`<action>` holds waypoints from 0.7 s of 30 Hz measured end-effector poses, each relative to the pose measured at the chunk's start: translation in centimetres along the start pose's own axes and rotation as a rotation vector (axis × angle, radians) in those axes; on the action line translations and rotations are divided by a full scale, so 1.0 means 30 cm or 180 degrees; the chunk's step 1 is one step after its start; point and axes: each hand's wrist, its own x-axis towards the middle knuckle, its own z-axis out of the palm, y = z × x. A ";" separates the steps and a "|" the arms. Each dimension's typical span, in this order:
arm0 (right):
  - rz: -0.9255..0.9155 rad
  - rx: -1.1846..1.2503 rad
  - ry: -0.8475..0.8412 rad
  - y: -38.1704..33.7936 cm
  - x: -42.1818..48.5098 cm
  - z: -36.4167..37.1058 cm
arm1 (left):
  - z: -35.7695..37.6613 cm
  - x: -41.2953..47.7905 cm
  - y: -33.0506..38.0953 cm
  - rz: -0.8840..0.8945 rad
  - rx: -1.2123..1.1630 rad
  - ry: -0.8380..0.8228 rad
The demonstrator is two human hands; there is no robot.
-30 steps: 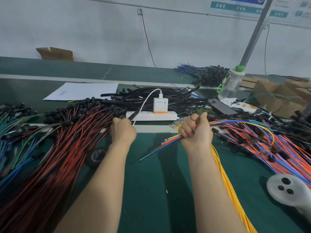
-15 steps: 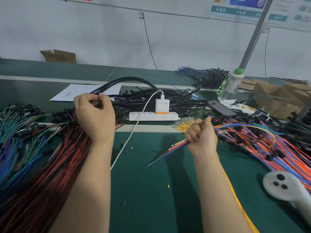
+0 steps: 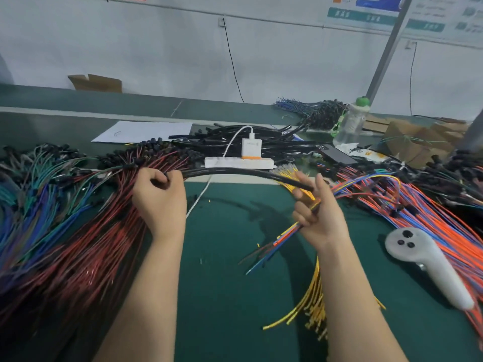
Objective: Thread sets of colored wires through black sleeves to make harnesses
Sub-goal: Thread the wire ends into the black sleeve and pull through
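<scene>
Head view: above the green table (image 3: 235, 296), the right hand (image 3: 320, 218) clasps a set of colored wires (image 3: 286, 235). The left hand (image 3: 159, 199) pinches one end of a black sleeve (image 3: 235, 171), which arcs across to the right fingertips. Beyond lies a power strip (image 3: 235, 163), with more sleeves (image 3: 277, 145) piled behind it.

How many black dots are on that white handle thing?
3 dots, all on the controller's round head: one at the top, one lower left, one lower right. Its underside is hidden, so there may be more.
</scene>
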 end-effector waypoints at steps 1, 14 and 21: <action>0.0106 -0.0268 -0.0033 0.005 -0.014 -0.006 | -0.007 -0.007 -0.003 -0.0020 0.0051 0.0034; 0.0213 -0.0906 0.0110 0.174 -0.009 0.074 | 0.130 -0.263 -0.036 -0.1820 -0.1173 -0.2549; 0.0154 -0.0989 0.0199 0.198 0.001 0.055 | 0.117 -0.255 -0.054 -0.2024 -0.1621 -0.2354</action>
